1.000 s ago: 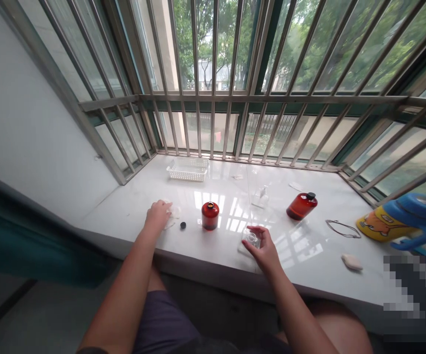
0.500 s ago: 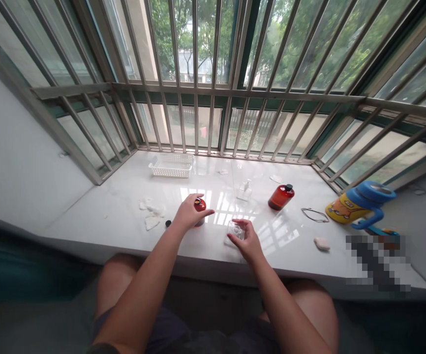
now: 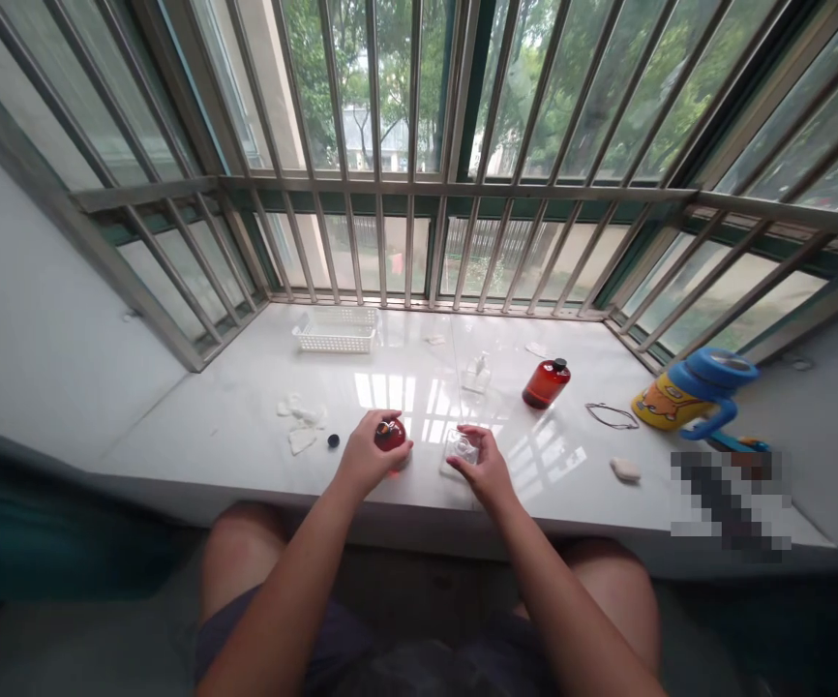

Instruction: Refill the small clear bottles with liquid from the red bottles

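A small red bottle (image 3: 394, 438) stands uncapped on the white ledge, its dark neck open at the top. My left hand (image 3: 363, 453) is wrapped round its body, thumb on the near side and fingers on the far side. To the right, my right hand (image 3: 486, 463) grips a clear square bottle (image 3: 461, 446) at its right edge, between thumb and fingers. That clear bottle rests on the ledge. A black cap (image 3: 333, 440) lies just left of my left hand.
Behind are a white basket (image 3: 337, 338), a clear pump bottle (image 3: 476, 376) and a capped red bottle (image 3: 546, 384). Rightward lie a thin cord loop (image 3: 612, 417), a pale block (image 3: 626, 471) and a blue-yellow jug (image 3: 687, 392). Crumpled tissue (image 3: 303, 413) lies left. Window bars (image 3: 439, 247) border the back.
My left hand has closed round the red bottle; its fingers were spread beside it before. My right hand keeps its hold on the clear bottle. The camera view has shifted slightly.
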Tool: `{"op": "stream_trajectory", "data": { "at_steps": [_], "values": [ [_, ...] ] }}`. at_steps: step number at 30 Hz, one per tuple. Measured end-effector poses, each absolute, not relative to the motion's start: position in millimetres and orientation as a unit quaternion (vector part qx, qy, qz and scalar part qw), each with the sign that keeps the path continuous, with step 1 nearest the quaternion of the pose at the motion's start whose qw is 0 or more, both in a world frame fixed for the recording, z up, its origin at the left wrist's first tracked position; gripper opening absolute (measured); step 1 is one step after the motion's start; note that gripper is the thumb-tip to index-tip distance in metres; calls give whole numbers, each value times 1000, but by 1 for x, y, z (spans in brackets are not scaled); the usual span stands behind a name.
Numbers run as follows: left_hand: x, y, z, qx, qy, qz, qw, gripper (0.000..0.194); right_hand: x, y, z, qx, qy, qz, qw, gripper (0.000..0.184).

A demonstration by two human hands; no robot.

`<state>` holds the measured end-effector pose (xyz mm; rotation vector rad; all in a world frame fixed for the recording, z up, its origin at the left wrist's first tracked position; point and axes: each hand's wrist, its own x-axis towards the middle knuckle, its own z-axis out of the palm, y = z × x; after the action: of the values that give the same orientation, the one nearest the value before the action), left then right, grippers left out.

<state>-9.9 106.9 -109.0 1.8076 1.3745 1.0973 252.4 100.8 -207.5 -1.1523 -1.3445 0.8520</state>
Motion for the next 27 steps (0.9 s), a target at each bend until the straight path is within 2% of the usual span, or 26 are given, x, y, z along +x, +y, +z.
{"op": "stream_trajectory", "data": {
  "at_steps": [2,5,8,10,13,16,21,24,27],
  "values": [
    [-12,99,-106,673,532,403,318,59,253,98,-203,-495,-570,339,561,67],
    [-15,86,-97,675,531,388,335,74,254,84,-186,-513,-599,243,564,73],
    [-19,71,-81,689,501,382,358,76,249,60,-160,-500,-643,167,556,65],
    [-19,61,-66,704,467,373,383,76,241,42,-143,-460,-689,204,521,62],
    [-7,46,-45,733,405,352,419,75,225,20,-127,-403,-733,330,437,79],
    [14,32,-31,755,349,348,432,72,209,5,-125,-409,-691,399,443,88],
    [37,26,-37,767,288,360,446,68,209,-10,-134,-498,-601,393,486,75],
    [35,42,-55,757,284,358,467,76,226,-16,-139,-544,-586,351,486,81],
    [32,69,-80,757,341,358,426,77,249,-18,-146,-595,-538,315,508,88]
  ]
}}
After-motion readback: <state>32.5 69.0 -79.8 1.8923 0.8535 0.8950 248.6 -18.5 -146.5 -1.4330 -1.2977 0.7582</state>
